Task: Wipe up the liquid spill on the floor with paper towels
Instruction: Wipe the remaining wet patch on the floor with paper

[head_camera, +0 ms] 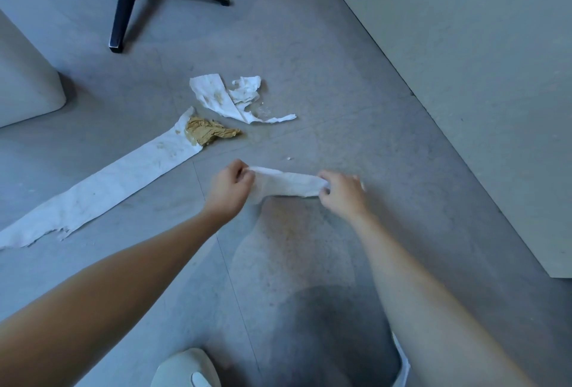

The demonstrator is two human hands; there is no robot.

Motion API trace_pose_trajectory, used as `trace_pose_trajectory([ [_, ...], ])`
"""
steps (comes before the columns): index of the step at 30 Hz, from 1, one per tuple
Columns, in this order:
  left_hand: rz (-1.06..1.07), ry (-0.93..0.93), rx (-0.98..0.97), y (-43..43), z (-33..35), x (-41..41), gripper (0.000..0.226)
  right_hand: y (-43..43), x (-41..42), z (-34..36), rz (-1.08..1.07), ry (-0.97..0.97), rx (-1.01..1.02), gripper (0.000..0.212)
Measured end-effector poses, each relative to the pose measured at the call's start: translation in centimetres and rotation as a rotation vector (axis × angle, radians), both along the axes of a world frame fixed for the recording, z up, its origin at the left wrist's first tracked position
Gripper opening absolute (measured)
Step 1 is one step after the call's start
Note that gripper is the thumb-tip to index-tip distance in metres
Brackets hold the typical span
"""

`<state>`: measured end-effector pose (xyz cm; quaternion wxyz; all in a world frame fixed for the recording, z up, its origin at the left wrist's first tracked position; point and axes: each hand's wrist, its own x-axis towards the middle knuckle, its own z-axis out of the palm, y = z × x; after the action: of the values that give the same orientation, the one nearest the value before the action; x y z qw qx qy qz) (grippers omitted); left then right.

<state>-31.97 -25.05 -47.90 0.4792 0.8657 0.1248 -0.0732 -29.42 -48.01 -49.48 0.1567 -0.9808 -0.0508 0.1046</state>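
White paper towel (286,183), bearing no readable writing, is pinched taut between left hand (230,186) and right hand (342,193).

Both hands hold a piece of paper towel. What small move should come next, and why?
Probably carry the paper towel, pinched between left hand and right hand, forward and press it on the shiny wet patch beside the torn towel pieces; liquid seems left there.

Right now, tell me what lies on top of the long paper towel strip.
A crumpled brown wad rests on the far end of the long strip. Whatever is beneath the wad is covered.
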Motion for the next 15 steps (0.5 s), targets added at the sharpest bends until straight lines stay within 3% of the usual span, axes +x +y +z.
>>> trace_pose_trajectory([
  [7,0.288,0.189,-0.119,1.8,-0.6,2.3,0.021,-1.2,5.0,2.5,-0.387,0.150,0.096,0.012],
  [10,0.344,0.246,-0.151,3.0,-1.1,3.3,0.019,-0.6,7.2,2.8,-0.713,0.197,0.549,0.015],
  [12,0.373,0.301,-0.149,3.5,-1.4,3.7,0.016,0.1,7.8,2.7,-0.874,0.193,0.860,0.037],
  [13,0.382,0.311,-0.126,3.6,-1.4,3.8,0.018,0.7,7.8,2.7,-0.874,0.182,0.888,0.050],
  [15,0.400,0.287,-0.058,3.6,-1.5,3.9,0.014,2.0,6.9,2.6,-0.700,0.124,0.684,0.063],
])
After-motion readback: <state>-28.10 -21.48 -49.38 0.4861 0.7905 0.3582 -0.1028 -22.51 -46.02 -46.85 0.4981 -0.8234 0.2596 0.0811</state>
